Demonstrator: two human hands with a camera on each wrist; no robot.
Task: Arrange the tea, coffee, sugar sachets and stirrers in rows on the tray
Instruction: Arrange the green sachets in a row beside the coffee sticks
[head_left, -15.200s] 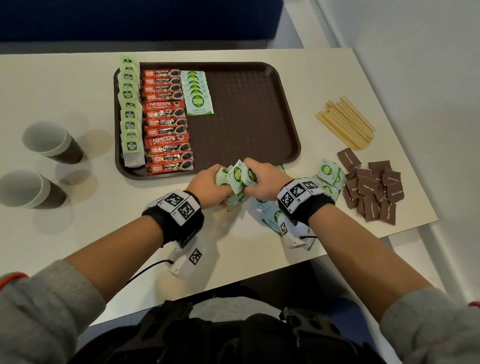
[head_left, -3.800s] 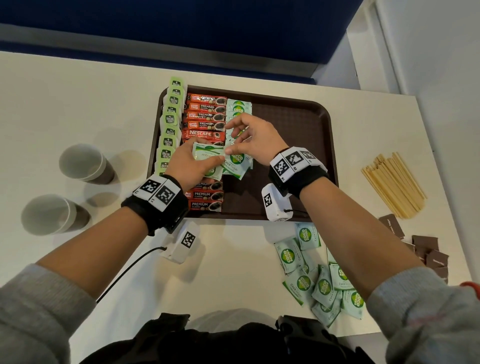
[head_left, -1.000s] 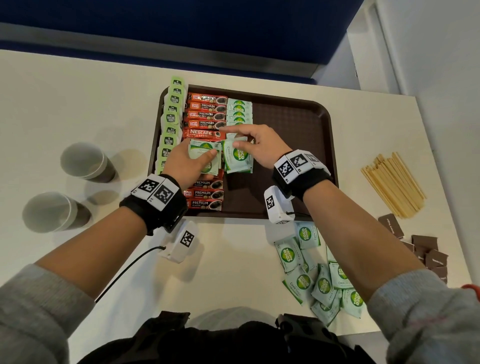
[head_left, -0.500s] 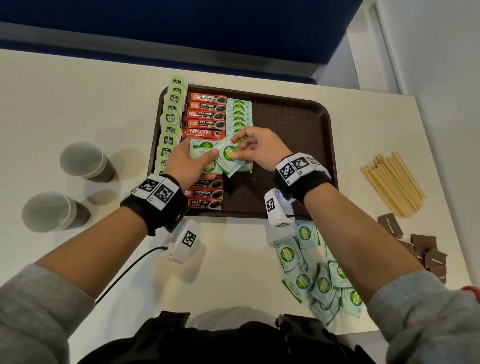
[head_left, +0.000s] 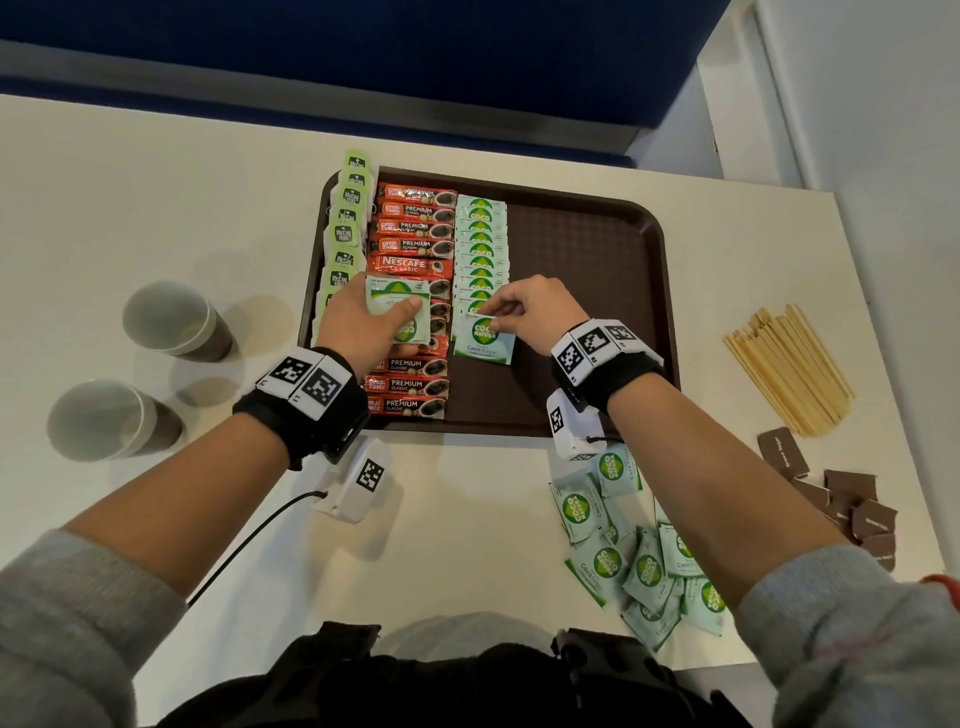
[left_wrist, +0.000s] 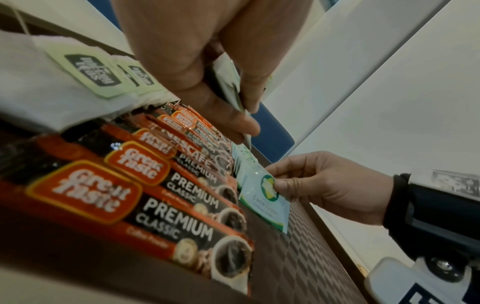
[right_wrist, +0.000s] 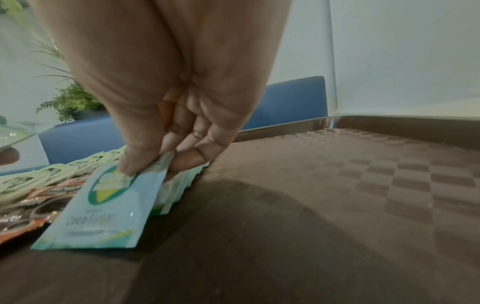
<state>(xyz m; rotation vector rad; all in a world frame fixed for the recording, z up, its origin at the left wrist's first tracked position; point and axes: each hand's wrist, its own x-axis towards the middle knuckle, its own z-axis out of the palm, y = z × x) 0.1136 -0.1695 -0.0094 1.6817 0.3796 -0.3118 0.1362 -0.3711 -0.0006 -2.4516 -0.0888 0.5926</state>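
Note:
A brown tray (head_left: 587, 291) holds a row of green tea bags (head_left: 349, 208), a row of red coffee sticks (head_left: 415, 228) and a row of pale green sugar sachets (head_left: 480, 244). My right hand (head_left: 524, 312) pinches one sugar sachet (head_left: 484, 338) (right_wrist: 103, 207) by its top edge at the near end of the sugar row. My left hand (head_left: 363, 322) grips a small stack of sugar sachets (head_left: 400, 306) (left_wrist: 231, 88) above the coffee sticks (left_wrist: 166, 205). Loose sugar sachets (head_left: 623, 551) lie on the table near my right forearm.
Wooden stirrers (head_left: 789, 364) lie in a pile right of the tray, with brown sachets (head_left: 841, 493) nearer the table's edge. Two paper cups (head_left: 171, 322) (head_left: 104, 421) stand left of the tray. The tray's right half is bare.
My right hand took one sachet from the stack in my left hand and lowered it onto the near end of the sugar row.

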